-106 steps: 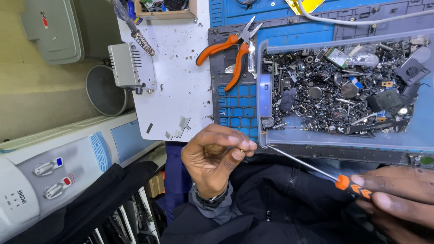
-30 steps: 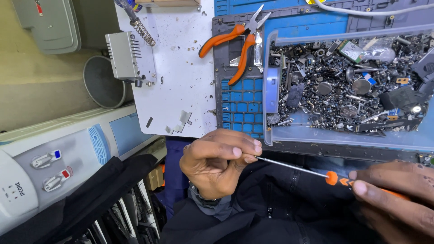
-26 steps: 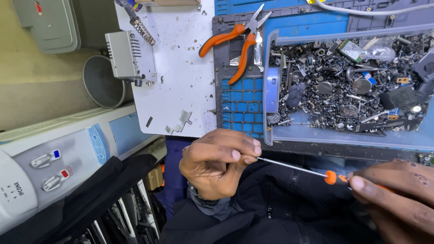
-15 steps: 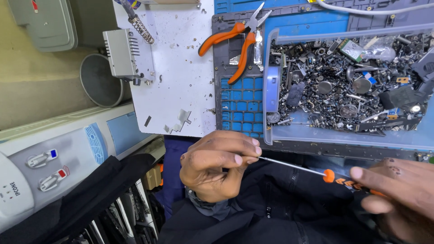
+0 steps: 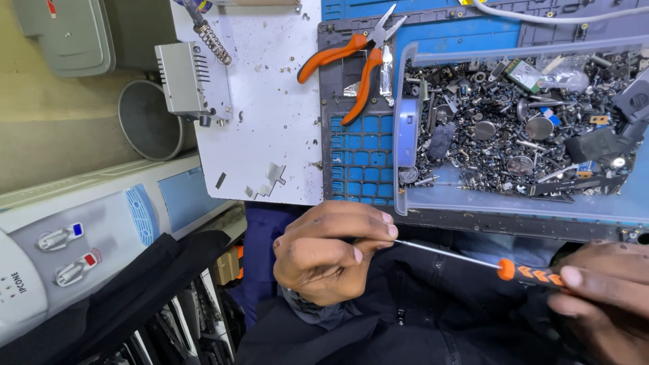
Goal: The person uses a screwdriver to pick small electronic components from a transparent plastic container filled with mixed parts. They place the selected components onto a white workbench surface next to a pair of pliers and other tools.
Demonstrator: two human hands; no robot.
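Fingers of left hand [image 5: 331, 253] curled tight, pinching tip of screwdriver [image 5: 487, 263]; cannot tell what small thing sits inside. Right hand [image 5: 602, 301] fingers wrap orange handle, thin metal rod running between hands. Clear tray [image 5: 514, 199] of tiny dark parts just above fingers; orange pliers [image 5: 355, 61] farther up

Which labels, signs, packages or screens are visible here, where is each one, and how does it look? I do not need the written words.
Red tap marker: on the grey water dispenser at lower left, small red square.
Blue tap marker: just above it, small blue square.
Dark print: on the dispenser's white edge, far left, small vertical line.
Red sticker: on the grey box at top left, small.
Clear bag: in the parts tray at upper right, crumpled.
No screens are in view.
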